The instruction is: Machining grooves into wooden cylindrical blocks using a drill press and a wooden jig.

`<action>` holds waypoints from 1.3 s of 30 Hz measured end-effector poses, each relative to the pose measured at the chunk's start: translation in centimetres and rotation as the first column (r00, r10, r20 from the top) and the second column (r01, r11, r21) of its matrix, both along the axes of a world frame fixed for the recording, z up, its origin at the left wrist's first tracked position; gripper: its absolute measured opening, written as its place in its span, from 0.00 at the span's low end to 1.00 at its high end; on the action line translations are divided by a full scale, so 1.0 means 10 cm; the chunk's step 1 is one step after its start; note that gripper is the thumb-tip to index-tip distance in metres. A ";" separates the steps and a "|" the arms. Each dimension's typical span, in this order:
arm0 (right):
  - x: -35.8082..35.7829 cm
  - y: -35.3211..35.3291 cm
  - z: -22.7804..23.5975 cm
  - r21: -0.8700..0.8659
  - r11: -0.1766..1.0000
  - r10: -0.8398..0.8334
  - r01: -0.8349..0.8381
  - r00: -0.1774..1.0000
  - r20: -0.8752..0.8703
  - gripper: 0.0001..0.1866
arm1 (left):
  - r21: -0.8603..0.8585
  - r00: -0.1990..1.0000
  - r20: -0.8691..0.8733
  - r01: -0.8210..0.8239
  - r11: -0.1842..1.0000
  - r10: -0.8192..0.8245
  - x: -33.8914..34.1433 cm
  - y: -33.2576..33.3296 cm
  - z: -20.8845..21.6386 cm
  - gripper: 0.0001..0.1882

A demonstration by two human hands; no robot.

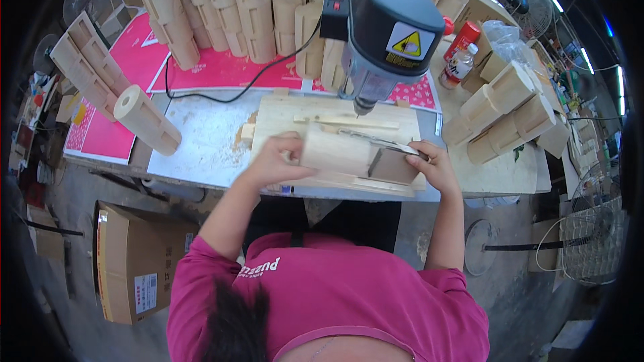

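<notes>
Over the wooden board lies a pale wooden cylinder, held roughly level and a little blurred. My left hand is closed round its left end. At the right end is a flat, brownish-grey piece with a dark edge. My right hand pinches its outer end, with thumb and fingers on the upper edge. Whether this piece is fixed to the cylinder or only held against it, I cannot tell. Just above and behind hangs the drill press, its chuck pointing down, apart from the cylinder.
Tall stacks of grooved wooden cylinders line the table's back. One cylinder stands at the left, more at the right. A black cable crosses the table. A bottle stands back right. A cardboard box sits on the floor.
</notes>
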State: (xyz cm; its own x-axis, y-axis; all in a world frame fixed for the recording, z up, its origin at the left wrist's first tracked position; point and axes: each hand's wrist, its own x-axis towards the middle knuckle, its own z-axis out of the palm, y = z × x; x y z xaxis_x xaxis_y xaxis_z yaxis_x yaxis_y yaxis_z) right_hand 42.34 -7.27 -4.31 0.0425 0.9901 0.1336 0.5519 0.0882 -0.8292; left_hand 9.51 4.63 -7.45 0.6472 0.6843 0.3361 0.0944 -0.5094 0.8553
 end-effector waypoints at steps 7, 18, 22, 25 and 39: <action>-0.26 -0.21 -0.05 -0.011 0.999 0.037 -0.042 0.956 -0.289 0.11 | -0.624 0.860 0.156 -0.295 0.723 0.485 -0.65 -0.08 0.55 0.14; -0.52 -0.20 0.09 0.180 0.984 0.047 -0.002 0.967 -0.250 0.12 | -0.689 0.839 -0.031 -0.411 0.597 0.543 -0.61 -0.30 0.35 0.18; -0.47 -0.27 0.03 0.144 0.990 0.050 -0.007 0.953 -0.300 0.12 | -0.677 0.846 -0.017 -0.402 0.617 0.533 -0.50 -0.29 0.37 0.19; -0.44 -0.32 0.02 0.166 0.986 0.043 0.003 0.961 -0.274 0.12 | -0.667 0.856 -0.049 -0.412 0.621 0.515 -0.42 -0.32 0.43 0.20; -0.38 -0.04 -0.21 0.218 0.975 0.005 0.034 0.984 -0.178 0.10 | -0.614 0.987 -0.035 -0.144 0.776 0.155 0.16 -0.13 0.05 0.23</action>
